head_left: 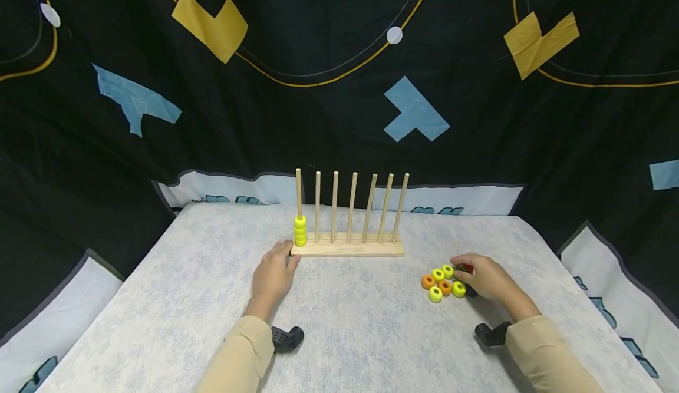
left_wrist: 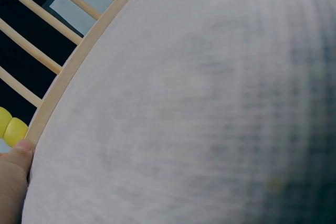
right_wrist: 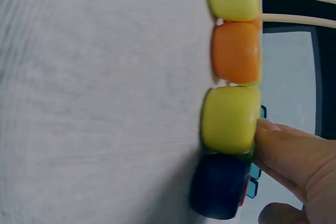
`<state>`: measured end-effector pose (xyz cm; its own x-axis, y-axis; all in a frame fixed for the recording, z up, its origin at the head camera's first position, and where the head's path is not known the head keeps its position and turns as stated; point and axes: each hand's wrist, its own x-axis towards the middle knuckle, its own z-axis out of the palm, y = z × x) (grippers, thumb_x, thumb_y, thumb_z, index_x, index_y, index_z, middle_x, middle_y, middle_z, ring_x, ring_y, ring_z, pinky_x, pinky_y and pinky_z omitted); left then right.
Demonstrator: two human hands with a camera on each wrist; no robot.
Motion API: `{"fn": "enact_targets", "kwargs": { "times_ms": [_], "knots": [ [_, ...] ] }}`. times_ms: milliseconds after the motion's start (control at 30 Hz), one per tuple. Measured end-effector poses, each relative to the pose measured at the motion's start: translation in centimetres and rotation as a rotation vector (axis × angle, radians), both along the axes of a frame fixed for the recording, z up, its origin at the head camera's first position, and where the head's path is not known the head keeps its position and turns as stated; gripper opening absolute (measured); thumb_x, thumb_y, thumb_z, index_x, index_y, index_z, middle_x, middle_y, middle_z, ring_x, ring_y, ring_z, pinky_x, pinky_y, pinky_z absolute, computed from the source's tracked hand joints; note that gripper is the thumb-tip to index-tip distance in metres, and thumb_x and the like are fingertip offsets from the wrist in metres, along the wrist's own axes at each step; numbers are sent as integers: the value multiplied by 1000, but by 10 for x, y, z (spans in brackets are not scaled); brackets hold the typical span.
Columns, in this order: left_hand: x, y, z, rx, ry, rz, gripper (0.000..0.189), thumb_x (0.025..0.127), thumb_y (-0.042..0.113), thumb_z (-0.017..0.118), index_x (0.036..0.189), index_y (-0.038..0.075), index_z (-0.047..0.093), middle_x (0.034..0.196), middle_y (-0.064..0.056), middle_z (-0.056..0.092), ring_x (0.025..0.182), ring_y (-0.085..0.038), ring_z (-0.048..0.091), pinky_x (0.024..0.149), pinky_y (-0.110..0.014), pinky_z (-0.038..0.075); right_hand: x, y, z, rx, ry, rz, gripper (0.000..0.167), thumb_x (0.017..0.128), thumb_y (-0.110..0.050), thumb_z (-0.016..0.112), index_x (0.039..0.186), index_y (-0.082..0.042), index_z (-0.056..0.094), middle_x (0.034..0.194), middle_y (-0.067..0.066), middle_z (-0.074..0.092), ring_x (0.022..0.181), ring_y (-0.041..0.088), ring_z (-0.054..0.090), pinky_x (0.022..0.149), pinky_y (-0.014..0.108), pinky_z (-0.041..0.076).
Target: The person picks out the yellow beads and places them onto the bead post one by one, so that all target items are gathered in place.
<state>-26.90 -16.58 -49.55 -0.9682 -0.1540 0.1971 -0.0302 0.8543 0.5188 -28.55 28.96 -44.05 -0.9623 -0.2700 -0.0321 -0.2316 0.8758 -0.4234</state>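
Observation:
My left hand [head_left: 274, 275] holds the left end of a wooden bead stand [head_left: 347, 251], its thumb [left_wrist: 20, 151] at the front corner of the base. Upright pegs rise from the stand. Yellow beads [head_left: 300, 231] are stacked on the leftmost peg. Off to the right, my right hand [head_left: 489, 278] reaches into a group of loose beads, thumb and fingers around a dark green bead [head_left: 460, 268]; I cannot tell whether they pinch it. Next to the hand lie a yellow bead [right_wrist: 231, 120] and a dark blue bead [right_wrist: 220, 186]. A red bead [head_left: 468, 268] is partly hidden under the hand.
More yellow beads [head_left: 435, 294] and orange beads [head_left: 428, 281] lie left of the right hand on the pale tabletop [head_left: 361, 328]. A dark patterned cloth [head_left: 318, 128] hangs behind the table. Each wrist carries a black device [head_left: 288, 339].

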Motion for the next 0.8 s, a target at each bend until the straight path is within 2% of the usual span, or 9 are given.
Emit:
{"fn": "enact_targets", "kwargs": {
  "times_ms": [300,600,800],
  "knots": [
    [1,-1,2,7,-6,-2,54,103,38,54,149,11,45,153,-10,47,145,-36,38,113,-61,36,-4,-2,-3,13,-15,18,38,94,-18,68,129,-3,65,132,21,63,125,43,55,103,62,45],
    [1,-1,2,3,-22,4,54,103,38,52,149,12,45,154,-9,46,145,-35,39,114,-60,36,-7,-7,-3,-15,-40,49,42,95,-25,69,132,-6,64,133,19,64,127,43,55,104,62,45],
    [1,-1,2,2,-19,0,54,103,38,53,149,11,45,154,-11,46,145,-36,39,114,-60,36,-7,-11,-7,-19,-52,25,39,96,-24,67,131,-8,65,134,18,62,129,44,52,105,63,43]
  ]
}}
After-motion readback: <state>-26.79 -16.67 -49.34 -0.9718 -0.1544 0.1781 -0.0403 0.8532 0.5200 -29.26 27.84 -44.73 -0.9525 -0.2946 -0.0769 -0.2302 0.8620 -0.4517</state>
